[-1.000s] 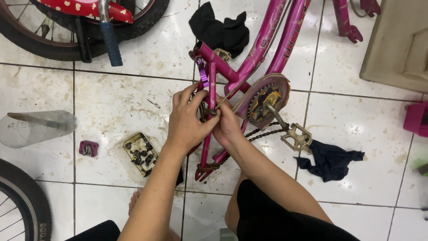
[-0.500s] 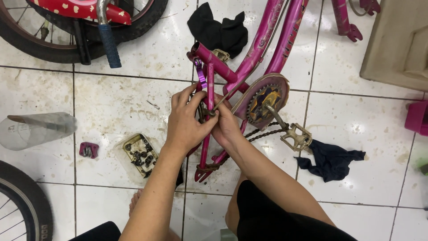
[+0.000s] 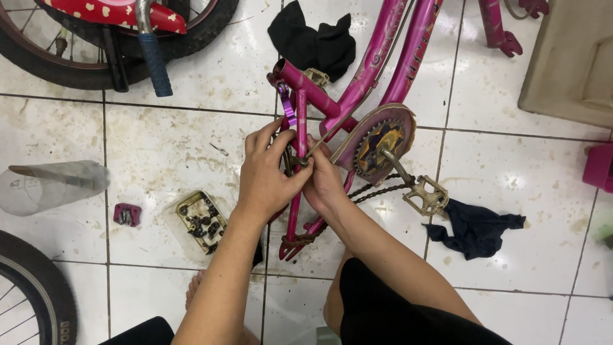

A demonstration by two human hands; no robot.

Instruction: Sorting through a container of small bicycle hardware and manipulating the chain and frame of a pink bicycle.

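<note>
Little has shifted since the earlier frames: both hands stay at the pink bicycle frame (image 3: pixel 357 96) lying on the tiled floor (image 3: pixel 179 147). Left hand (image 3: pixel 268 176) has its fingers curled around a rear stay; right hand (image 3: pixel 324 182) pinches a thin rod beside the chainring guard (image 3: pixel 377 144).

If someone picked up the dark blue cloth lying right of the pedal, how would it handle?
The dark blue cloth lies crumpled in folds on the tile floor, so it is probably floppy and would sag when lifted. It looks thin, so likely light. It should not roll or break.
</note>
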